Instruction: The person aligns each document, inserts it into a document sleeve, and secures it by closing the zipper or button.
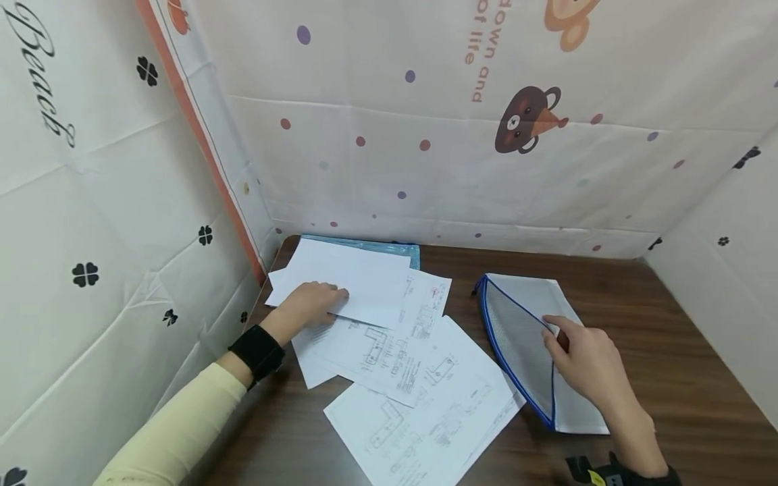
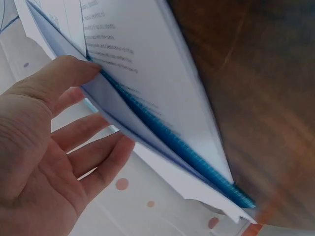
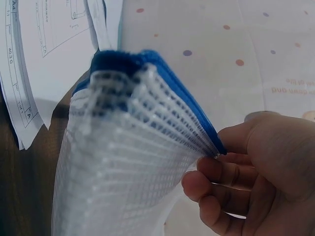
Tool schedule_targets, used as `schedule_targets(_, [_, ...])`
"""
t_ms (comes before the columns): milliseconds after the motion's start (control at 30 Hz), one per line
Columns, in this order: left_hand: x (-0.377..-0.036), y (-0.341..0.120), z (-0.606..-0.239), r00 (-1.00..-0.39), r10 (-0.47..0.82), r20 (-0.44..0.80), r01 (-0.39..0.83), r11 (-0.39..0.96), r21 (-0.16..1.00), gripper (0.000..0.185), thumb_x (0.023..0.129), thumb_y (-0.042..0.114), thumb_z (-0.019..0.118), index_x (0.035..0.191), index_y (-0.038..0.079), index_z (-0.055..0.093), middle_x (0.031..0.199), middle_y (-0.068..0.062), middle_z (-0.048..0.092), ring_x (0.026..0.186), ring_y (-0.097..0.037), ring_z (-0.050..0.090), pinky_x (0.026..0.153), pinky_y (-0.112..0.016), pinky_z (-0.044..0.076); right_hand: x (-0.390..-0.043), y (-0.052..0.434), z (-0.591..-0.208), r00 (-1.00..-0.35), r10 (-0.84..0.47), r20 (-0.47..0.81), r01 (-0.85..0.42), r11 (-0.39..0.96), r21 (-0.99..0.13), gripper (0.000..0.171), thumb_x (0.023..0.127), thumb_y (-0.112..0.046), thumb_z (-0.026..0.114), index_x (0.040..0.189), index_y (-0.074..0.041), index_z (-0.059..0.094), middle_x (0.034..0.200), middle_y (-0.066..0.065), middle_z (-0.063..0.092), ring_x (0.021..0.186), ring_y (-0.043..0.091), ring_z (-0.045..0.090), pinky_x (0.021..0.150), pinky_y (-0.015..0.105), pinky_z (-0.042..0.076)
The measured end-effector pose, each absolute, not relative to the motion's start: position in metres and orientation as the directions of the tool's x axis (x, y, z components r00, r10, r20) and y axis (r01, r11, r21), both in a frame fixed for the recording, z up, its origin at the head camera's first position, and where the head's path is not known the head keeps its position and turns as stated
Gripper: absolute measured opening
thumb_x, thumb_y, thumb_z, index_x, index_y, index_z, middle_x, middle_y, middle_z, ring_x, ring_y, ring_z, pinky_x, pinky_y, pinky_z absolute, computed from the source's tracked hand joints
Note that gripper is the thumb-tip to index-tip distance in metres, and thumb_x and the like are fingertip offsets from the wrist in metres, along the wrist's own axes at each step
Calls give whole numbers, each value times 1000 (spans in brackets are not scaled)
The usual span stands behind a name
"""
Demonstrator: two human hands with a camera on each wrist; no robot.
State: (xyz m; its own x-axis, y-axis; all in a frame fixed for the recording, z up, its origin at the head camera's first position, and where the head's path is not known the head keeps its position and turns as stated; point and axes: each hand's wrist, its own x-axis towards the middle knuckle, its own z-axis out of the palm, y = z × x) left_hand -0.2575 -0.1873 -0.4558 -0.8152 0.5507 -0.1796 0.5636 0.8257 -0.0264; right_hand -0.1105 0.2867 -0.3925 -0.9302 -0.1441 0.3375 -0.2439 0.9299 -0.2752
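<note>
My left hand (image 1: 310, 305) pinches the near edge of a blank white sheet (image 1: 372, 282) on the left side of the table. In the left wrist view, the thumb (image 2: 74, 71) lies against the paper's edge and the other fingers are behind it. My right hand (image 1: 588, 359) holds the blue-trimmed edge of a white mesh pouch (image 1: 521, 341) between thumb and fingers. That edge is lifted, and the pouch's mouth gapes in the right wrist view, showing its mesh side (image 3: 128, 162). What the pouch holds, if anything, is hidden.
Printed drawing sheets (image 1: 389, 361) fan out under the blank one, with more sheets (image 1: 425, 425) overlapping toward the near edge. A light-blue pouch or folder (image 1: 415, 255) shows behind them. Patterned cloth walls (image 1: 377, 169) enclose the brown wooden table (image 1: 644, 324) at back and sides.
</note>
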Motion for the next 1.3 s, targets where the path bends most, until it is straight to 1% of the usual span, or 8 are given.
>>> schedule_targets(200, [-253, -180, -451, -800, 562, -210, 591, 800, -109, 57, 90, 22, 87, 141, 13, 64, 124, -11, 73, 109, -30, 71, 97, -44, 57, -113, 286, -392, -931, -143, 336, -242, 931, -274, 26, 98, -6, 72, 121, 6, 72, 59, -9, 45, 49, 6, 38, 44, 26, 32])
schedule_targets(333, [-254, -183, -449, -799, 572, -185, 598, 788, -143, 56, 88, 22, 88, 138, 11, 66, 118, -11, 75, 104, -28, 73, 93, -43, 58, -113, 284, -392, -933, -152, 326, -248, 928, -277, 26, 98, -6, 72, 121, 5, 73, 59, -10, 45, 48, 6, 38, 44, 26, 33])
schedule_targets(467, [-262, -189, -452, -804, 587, -95, 594, 796, -116, 49, 90, 19, 87, 134, 10, 69, 114, -11, 77, 102, -28, 74, 93, -42, 59, -114, 284, -389, -925, -164, 342, -260, 930, -259, 25, 97, -6, 73, 119, 5, 73, 58, -10, 44, 48, 5, 37, 43, 26, 32])
schedule_targets(600, [-271, -192, -457, -804, 595, 5, 593, 801, -81, 39, 95, 18, 82, 131, 8, 70, 112, -10, 78, 99, -28, 76, 92, -42, 59, -117, 286, -385, -920, -167, 355, -265, 932, -247, 25, 97, -7, 73, 119, 6, 73, 58, -9, 44, 48, 6, 37, 43, 26, 32])
schedule_targets(700, [-274, -192, -460, -795, 605, 48, 601, 796, -67, 36, 97, 19, 79, 129, 6, 69, 110, -12, 78, 94, -27, 76, 88, -42, 60, -118, 285, -385, -923, -168, 346, -262, 932, -248, 26, 97, -7, 73, 119, 6, 72, 59, -9, 44, 49, 6, 38, 43, 26, 32])
schedule_targets(1033, [-271, -191, -467, -830, 548, 106, 550, 835, -11, 34, 104, 20, 60, 133, 3, 69, 109, -14, 78, 82, -25, 72, 83, -43, 60, -118, 281, -385, -926, -166, 340, -260, 931, -256, 25, 98, -7, 71, 119, 6, 72, 59, -9, 44, 49, 6, 38, 44, 26, 32])
schedule_targets(1167, [-272, -192, -469, -833, 541, 117, 544, 839, -10, 33, 105, 20, 58, 132, 4, 70, 107, -13, 79, 79, -23, 71, 81, -42, 60, -121, 281, -382, -924, -158, 349, -260, 928, -268, 24, 99, -7, 70, 119, 7, 73, 59, -8, 44, 49, 7, 38, 44, 26, 33])
schedule_targets(1300, [-271, -191, -471, -843, 529, 95, 528, 848, -39, 33, 107, 20, 59, 135, 5, 67, 99, -12, 79, 68, -20, 66, 74, -39, 60, -122, 281, -381, -935, -136, 329, -239, 924, -297, 25, 100, -8, 69, 120, 8, 72, 60, -7, 46, 50, 8, 40, 45, 26, 34])
